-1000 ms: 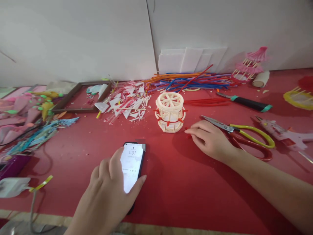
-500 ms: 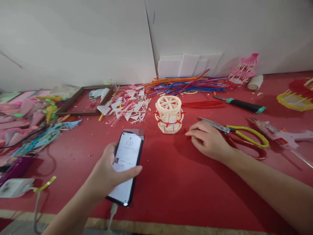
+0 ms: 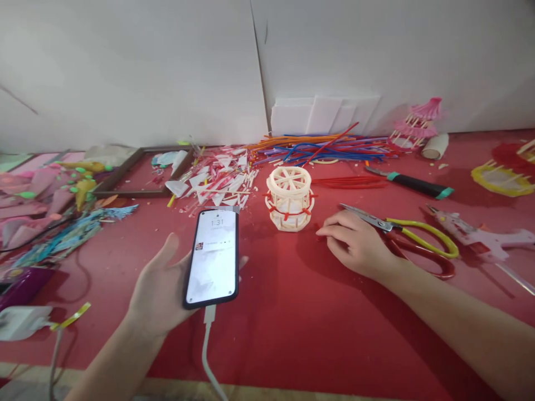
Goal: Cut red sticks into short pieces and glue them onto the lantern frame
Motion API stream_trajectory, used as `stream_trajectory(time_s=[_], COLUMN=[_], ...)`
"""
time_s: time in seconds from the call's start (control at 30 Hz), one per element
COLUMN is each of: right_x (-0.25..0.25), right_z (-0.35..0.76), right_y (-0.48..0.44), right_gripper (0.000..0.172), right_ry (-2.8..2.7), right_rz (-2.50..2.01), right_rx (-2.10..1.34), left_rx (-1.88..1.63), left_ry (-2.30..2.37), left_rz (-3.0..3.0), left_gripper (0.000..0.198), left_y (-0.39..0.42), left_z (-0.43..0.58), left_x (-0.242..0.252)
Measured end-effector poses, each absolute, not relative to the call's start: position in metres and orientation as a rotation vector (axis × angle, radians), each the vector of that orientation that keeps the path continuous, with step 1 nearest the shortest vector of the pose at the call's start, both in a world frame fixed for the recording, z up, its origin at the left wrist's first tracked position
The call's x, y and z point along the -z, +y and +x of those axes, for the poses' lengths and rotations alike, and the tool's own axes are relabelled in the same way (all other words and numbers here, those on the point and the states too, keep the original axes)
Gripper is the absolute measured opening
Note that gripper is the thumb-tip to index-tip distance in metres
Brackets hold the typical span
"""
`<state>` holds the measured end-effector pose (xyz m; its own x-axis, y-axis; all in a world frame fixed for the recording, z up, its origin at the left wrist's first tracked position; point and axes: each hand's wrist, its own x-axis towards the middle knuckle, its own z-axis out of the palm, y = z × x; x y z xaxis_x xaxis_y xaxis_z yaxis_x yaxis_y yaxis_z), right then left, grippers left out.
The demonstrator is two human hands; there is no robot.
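Note:
My left hand (image 3: 161,284) holds a phone (image 3: 212,259) from beneath, its fingers behind the phone and its thumb off to the side. The lit screen faces up, and a white charging cable (image 3: 206,345) is plugged into its lower end. My right hand (image 3: 355,245) rests on the red table with fingers curled together; a bit of red shows at the fingertips, too small to name. Between the hands, farther back, a small round frame of cream sticks (image 3: 290,197) with a red band stands upright. Scissors (image 3: 393,224) with yellow and red handles lie beside my right hand.
Behind the frame lie coloured sticks (image 3: 317,147) and white and pink scraps (image 3: 225,178). At right are a craft knife (image 3: 418,182), a pink glue gun (image 3: 472,234) and a pink tiered model (image 3: 418,125). A brown frame (image 3: 125,167) and a white charger (image 3: 25,322) are at left.
My left hand has turned the phone more upright and moved it slightly away from me; the thumb has lifted off the screen. My right hand stays nearly where it was.

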<state>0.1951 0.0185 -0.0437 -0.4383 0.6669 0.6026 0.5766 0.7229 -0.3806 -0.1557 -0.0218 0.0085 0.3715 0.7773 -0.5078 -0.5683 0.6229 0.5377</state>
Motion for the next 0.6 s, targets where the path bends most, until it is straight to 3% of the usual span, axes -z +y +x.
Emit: stream_trajectory(time_s=[0.13,0.47,0.6], right_x=[0.043,0.044,0.043], right_z=[0.196,0.196,0.196], right_y=[0.018,0.018,0.017], right_gripper=[0.022,0.021,0.021], right_ry=[-2.164,-2.172,-2.161], right_rz=[-0.946,-0.94,-0.942], right_rx=[-0.161,-0.183,-0.184], left_rx=[-0.844,-0.782,-0.727], left_ry=[0.827,0.918,0.99], left_rz=[0.358,0.407,0.355], left_gripper=[0.072,0.045,0.054], left_y=[-0.022,-0.019,-0.017], left_z=[-0.153,-0.153,-0.15], left_x=[-0.01,-0.016,-0.02])
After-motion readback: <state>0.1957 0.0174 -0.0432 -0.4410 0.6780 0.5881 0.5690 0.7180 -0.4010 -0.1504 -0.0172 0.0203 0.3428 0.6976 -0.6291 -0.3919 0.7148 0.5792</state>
